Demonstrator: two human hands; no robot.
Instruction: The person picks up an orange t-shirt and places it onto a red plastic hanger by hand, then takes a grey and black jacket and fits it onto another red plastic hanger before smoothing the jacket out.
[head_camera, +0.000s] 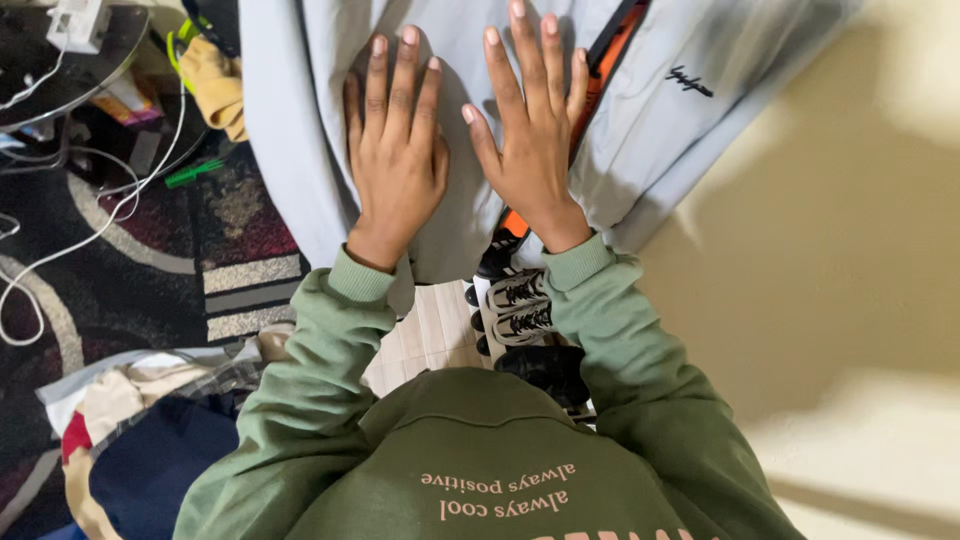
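Head view shows me looking straight down over a green sweatshirt at both hands laid flat on a pale grey garment (300, 120). My left hand (395, 150) lies palm down with the fingers close together and pointing away from me; my right hand (530, 130) lies beside it, fingers a little more fanned, the two thumbs near each other but apart. Neither hand pinches or grips anything: they press open on the cloth, which I judge keeps the fabric flat and taut under the palms. The grey garment is spread across the top middle of the view, over a surface I cannot make out beneath it, and its lower edge hangs just beyond my wrists. An orange and black strip (612, 45) runs diagonally from under the right hand toward the top edge; what it belongs to I cannot tell. Below my wrists, on the floor, stand black and white shoes (518, 305) on a pale slatted mat (430, 335). To the left lie a patterned dark rug (150, 260), white cables (60, 250) and a heap of mixed clothes (140, 420). A plain cream wall (830, 250) fills the right side.
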